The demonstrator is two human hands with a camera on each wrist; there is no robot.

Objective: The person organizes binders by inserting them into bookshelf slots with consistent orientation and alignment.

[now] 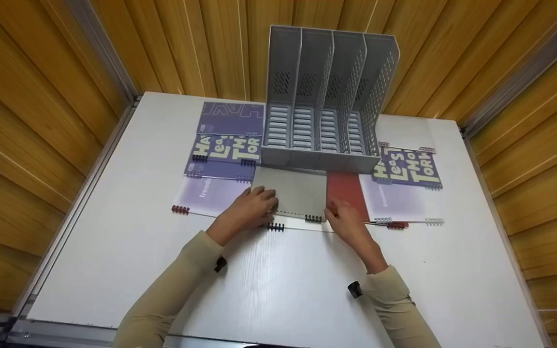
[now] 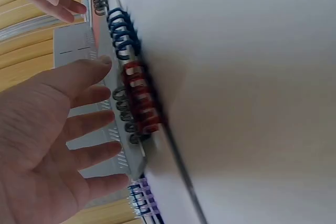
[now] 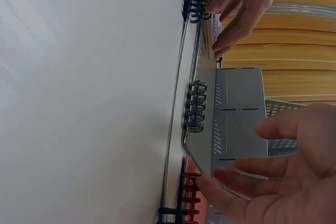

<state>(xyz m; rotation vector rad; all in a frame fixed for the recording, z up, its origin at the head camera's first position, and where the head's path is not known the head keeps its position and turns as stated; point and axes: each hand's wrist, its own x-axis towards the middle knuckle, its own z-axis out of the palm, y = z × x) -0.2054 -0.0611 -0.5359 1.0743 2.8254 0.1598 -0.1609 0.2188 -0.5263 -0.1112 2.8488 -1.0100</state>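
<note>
A grey spiral notebook with dark binding rings lies in the middle of the table, on top of other notebooks. Part of a red notebook shows beyond its right side, and dark blue rings stick out below it. My left hand rests at the grey notebook's left edge, fingers loosely bent over the cover. At its lower right corner is my right hand, over the red notebook. In the right wrist view, the right hand's fingers are spread near the grey corner, pinching nothing that shows.
Behind the notebooks stands a grey file holder with several upright compartments. Overlapping purple notebooks lie to its left; more purple notebooks lie to its right. Wood-look walls enclose the white table.
</note>
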